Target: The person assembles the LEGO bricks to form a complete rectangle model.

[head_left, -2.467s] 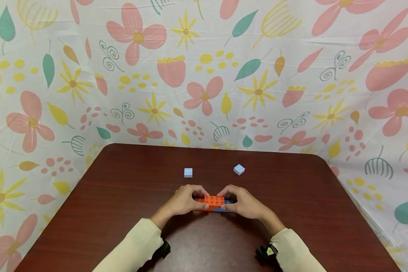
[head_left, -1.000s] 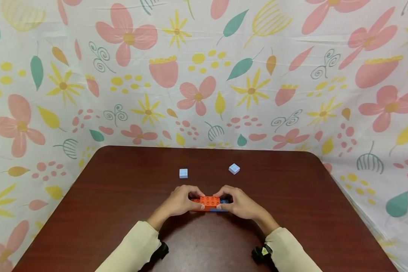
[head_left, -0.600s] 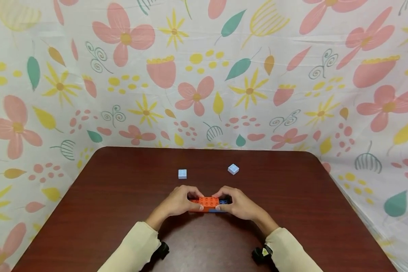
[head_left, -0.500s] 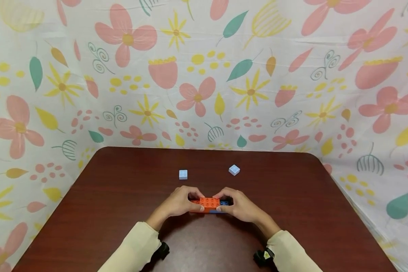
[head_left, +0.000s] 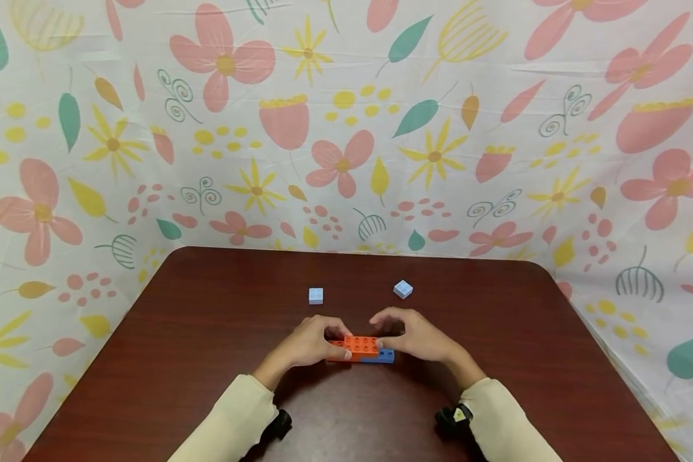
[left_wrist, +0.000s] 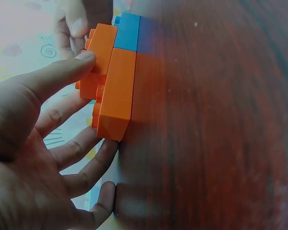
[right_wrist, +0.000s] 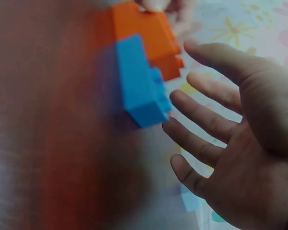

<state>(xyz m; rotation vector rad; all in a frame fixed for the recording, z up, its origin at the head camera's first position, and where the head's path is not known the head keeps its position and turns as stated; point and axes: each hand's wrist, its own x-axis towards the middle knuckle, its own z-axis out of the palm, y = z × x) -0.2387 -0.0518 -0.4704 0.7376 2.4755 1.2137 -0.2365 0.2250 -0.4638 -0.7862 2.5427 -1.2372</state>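
Left hand (head_left: 312, 339) pinches top brick (head_left: 362, 344); right hand (head_left: 420, 335), released, hovers beside. One-sided pressure could skew the stack (head_left: 369, 358).

head view looks forward and down; close wrist views share joined bricks (left_wrist: 116, 84).

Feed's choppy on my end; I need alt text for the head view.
The left hand pinches an upper orange brick stacked over a lower orange brick and a blue brick on a dark table; the open right hand hovers by the blue end. Two pale blue bricks lie farther back.
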